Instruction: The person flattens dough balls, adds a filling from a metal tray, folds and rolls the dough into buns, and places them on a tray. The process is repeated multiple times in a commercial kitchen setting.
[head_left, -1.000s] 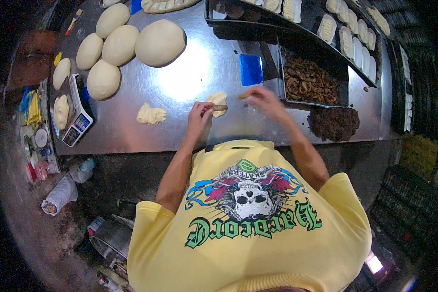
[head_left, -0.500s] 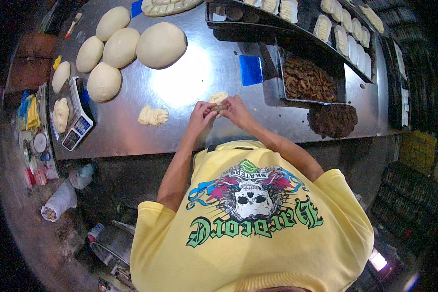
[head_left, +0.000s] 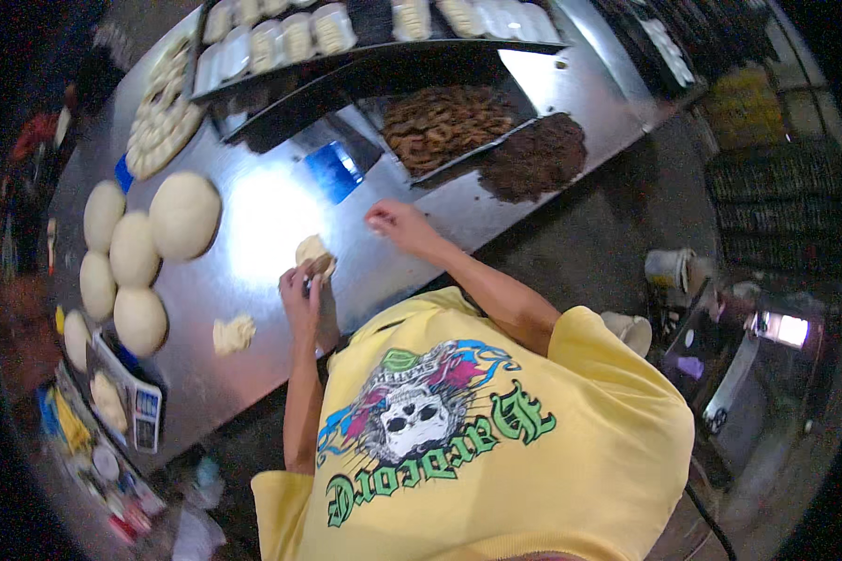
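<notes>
1. Moved since half a second ago: right hand point(head_left: 398, 224), off the dough piece and out to its right. The table point(head_left: 196, 294) also sits turned in view — likely a head turn.
2. Left hand point(head_left: 299, 288) stays at the small dough piece point(head_left: 309, 248), thumb and fingers narrow beside the brown strip point(head_left: 322, 266) lying on it. Pinching or merely pressing: cannot tell. Probable reason: to keep strip and dough from shifting.
3. Right hand is narrow, fingers curled, above the table. Whether it holds anything: cannot tell.
4. Dough piece lies on bare metal just beyond the left fingertips, presumably there for easy access by both hands. A second dough lump point(head_left: 234, 334) rests to its lower left, within short reach.
5. Beyond the right hand, a metal tray point(head_left: 416, 178) contains many brown strips point(head_left: 449, 126); its walls seem to keep them together. A dark crumbly heap point(head_left: 538, 159) lies beside it, loose on the table.
6. Large dough balls point(head_left: 185, 215) occupy the left, near the scale point(head_left: 147, 416) — apparently kept clear of the hands' working spot.
</notes>
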### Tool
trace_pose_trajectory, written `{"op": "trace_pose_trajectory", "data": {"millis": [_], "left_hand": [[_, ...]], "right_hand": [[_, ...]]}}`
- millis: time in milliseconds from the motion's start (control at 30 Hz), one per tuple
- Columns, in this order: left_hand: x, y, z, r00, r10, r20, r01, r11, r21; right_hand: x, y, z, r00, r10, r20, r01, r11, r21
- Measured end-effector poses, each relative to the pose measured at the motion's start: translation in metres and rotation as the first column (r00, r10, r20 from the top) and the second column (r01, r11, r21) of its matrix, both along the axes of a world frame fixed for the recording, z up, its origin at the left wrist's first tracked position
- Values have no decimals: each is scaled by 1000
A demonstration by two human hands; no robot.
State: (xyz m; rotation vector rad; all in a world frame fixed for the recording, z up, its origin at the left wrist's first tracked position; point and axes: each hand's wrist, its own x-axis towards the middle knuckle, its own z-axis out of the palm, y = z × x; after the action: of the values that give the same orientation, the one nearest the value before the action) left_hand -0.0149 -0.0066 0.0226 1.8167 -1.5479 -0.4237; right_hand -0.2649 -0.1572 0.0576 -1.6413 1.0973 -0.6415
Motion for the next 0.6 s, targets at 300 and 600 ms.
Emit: {"op": "trace_pose_trajectory", "data": {"millis": [300, 600], "left_hand": [[-37, -8, 36, 977, 188, -103, -188, 982, 12], [-96, -35, 49, 945, 227, -233, -232, 973, 5]], "right_hand": [[-281, -88, 10, 721, -643, -258, 470, 728, -500], [-293, -109, 21, 723, -359, -591, 91, 896, -434]]}}
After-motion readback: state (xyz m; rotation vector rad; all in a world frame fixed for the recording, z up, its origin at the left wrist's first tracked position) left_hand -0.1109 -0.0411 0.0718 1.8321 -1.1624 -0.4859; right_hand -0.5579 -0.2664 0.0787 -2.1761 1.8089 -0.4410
